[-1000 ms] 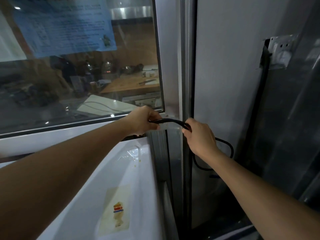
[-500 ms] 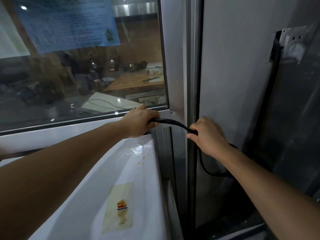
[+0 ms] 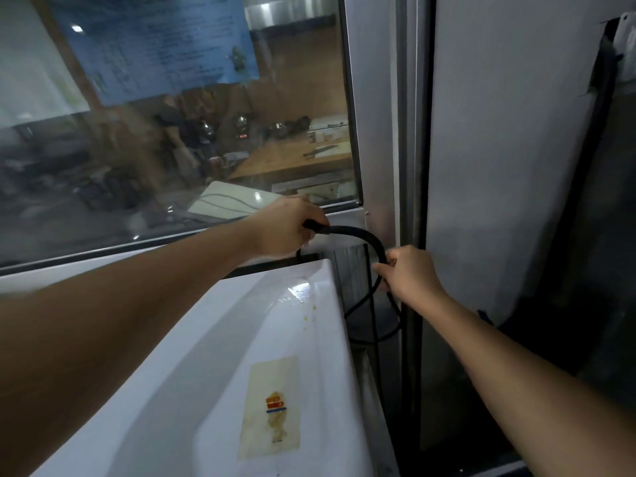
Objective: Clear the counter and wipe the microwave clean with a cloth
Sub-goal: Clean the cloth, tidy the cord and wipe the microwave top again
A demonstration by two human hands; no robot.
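Observation:
The white microwave (image 3: 213, 366) fills the lower left, seen from above, with a yellowed sticker (image 3: 273, 407) and small stains on its top. A black power cord (image 3: 358, 234) arches over the microwave's back right corner. My left hand (image 3: 285, 228) grips the cord's thick end behind the microwave. My right hand (image 3: 409, 275) grips the cord further along, to the right of the corner, and the cord loops down below it into the dark gap. No cloth is in view.
A glass window (image 3: 172, 132) with a blue paper notice (image 3: 155, 46) stands right behind the microwave. A metal frame post (image 3: 409, 132) and a grey wall panel (image 3: 509, 149) rise on the right. A wall socket (image 3: 624, 36) shows at the top right edge.
My right hand has come left and lower, toward the microwave's corner, drawing the cord's loop with it. My left hand stays behind the microwave, still holding the cord's end.

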